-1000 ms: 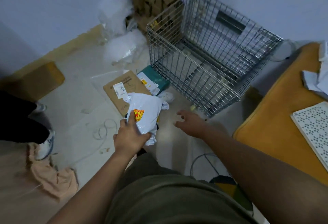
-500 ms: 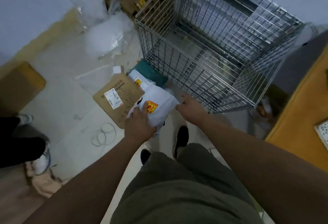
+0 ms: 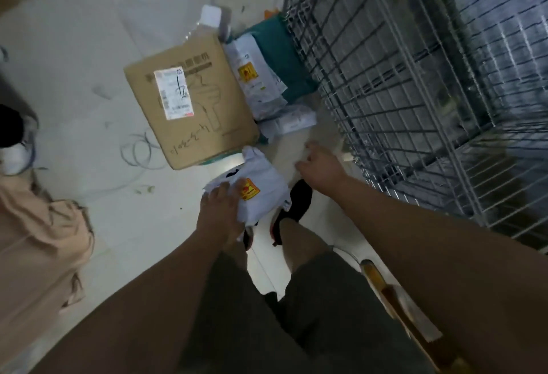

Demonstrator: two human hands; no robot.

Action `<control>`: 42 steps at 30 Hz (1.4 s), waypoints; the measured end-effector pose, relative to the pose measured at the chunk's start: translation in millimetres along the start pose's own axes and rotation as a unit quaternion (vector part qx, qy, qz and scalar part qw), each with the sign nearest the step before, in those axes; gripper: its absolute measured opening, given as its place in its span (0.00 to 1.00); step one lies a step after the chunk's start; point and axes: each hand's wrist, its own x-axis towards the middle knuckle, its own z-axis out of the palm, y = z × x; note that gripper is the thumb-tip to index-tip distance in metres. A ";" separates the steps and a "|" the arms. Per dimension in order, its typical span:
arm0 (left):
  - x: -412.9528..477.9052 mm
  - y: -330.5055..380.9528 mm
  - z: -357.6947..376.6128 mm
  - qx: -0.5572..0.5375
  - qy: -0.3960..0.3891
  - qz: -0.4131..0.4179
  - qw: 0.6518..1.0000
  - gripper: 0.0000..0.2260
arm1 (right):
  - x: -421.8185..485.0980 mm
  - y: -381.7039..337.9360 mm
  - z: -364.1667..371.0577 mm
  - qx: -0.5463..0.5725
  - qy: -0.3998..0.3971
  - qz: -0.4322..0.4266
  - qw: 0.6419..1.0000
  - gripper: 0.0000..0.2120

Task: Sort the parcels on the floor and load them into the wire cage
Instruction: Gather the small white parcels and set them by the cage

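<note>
Bare floor (image 3: 89, 47) lies open left of the cardboard box (image 3: 192, 101). Right of the box, mailers (image 3: 261, 77) crowd against the wire cage (image 3: 415, 92); only a narrow floor strip stays free below them.

White parcel (image 3: 261, 190) held above floor beside empty wire cage (image 3: 415, 77).

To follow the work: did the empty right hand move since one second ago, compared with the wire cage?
Yes. The right hand went forward, to the wire cage's near corner.
</note>
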 end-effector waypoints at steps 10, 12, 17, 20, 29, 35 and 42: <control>173.7 -52.0 120.8 0.064 -0.028 0.030 0.997 0.52 | 170.9 60.1 89.6 -0.060 -0.004 -0.006 0.998 0.30; 208.5 -66.9 148.7 0.074 -0.038 0.033 0.996 0.51 | 197.9 76.1 110.0 -0.063 0.002 -0.005 0.998 0.30; 271.0 -102.0 201.4 0.092 -0.035 0.034 0.995 0.47 | 255.9 104.7 150.8 -0.052 0.012 0.002 0.999 0.30; 296.4 -113.6 223.9 0.104 -0.018 0.055 0.993 0.46 | 283.8 118.1 165.3 -0.072 0.018 0.004 0.997 0.30; 288.8 -108.7 206.5 0.039 -0.011 0.020 0.999 0.43 | 279.5 91.3 158.5 -0.104 0.026 -0.018 0.994 0.30; 203.8 -88.8 122.5 -0.072 0.060 0.079 0.992 0.36 | 212.8 29.1 128.2 -0.063 0.032 -0.048 0.996 0.26; 82.8 -61.8 -27.1 -0.181 0.069 0.099 0.976 0.22 | 93.3 -57.6 58.7 -0.026 0.040 -0.077 0.996 0.25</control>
